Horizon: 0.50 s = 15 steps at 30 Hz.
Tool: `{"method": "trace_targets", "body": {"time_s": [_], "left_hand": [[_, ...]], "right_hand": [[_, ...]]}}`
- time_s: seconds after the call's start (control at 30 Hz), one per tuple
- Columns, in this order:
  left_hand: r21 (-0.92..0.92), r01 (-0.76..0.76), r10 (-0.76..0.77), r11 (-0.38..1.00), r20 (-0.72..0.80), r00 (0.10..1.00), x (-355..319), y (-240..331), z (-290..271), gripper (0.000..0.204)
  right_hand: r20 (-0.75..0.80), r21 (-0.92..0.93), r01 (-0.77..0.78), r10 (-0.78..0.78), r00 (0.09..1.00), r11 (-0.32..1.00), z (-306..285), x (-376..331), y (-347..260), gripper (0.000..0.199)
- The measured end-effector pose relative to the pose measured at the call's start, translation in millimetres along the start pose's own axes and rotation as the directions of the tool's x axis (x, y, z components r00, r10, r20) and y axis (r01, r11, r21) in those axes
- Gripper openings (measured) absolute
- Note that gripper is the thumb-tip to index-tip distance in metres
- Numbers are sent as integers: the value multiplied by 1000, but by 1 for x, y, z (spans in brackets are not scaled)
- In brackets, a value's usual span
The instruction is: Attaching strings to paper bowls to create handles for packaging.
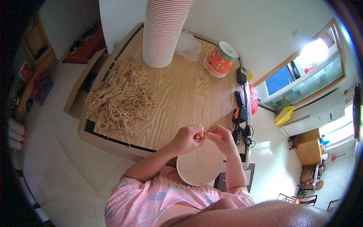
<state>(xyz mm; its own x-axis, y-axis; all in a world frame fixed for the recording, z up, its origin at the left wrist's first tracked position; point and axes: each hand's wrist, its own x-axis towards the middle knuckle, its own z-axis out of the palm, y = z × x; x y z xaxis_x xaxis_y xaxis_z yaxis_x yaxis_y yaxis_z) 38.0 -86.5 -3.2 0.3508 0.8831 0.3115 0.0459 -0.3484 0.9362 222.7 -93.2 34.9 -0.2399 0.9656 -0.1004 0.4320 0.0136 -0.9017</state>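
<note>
A white paper bucket (189,166) is held close against my body at the table's near edge, its open mouth facing up. A thin beige string (198,159) runs down across its mouth from the far rim to the near rim. My left hand (189,137) is closed in a pinch at the far rim, with the string between its fingers. Beside it my right hand (222,139) pinches at the same spot, fingertips almost touching the left ones. The fingers partly hide the string's end and the rim there.
A tangled heap of beige strings (121,96) lies on the table's left. A tall stack of white paper buckets (166,34) stands at the back, near a clear plastic bag (188,46). Orange patterned buckets (219,60) sit upside down at back right. Black adapters and cables (242,113) line the right edge.
</note>
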Motion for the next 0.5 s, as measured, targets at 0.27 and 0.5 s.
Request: {"method": "trace_targets", "body": {"time_s": [0.27,0.5], "left_hand": [[-304,152,-146,941,40,988,-2,-15,2,12],[-433,215,-183,875,114,976,2,-27,4,12]], "right_hand": [[58,23,-23,21,998,999,0,1,6,7],[14,88,62,-63,998,994,1,-1,8,9]]}}
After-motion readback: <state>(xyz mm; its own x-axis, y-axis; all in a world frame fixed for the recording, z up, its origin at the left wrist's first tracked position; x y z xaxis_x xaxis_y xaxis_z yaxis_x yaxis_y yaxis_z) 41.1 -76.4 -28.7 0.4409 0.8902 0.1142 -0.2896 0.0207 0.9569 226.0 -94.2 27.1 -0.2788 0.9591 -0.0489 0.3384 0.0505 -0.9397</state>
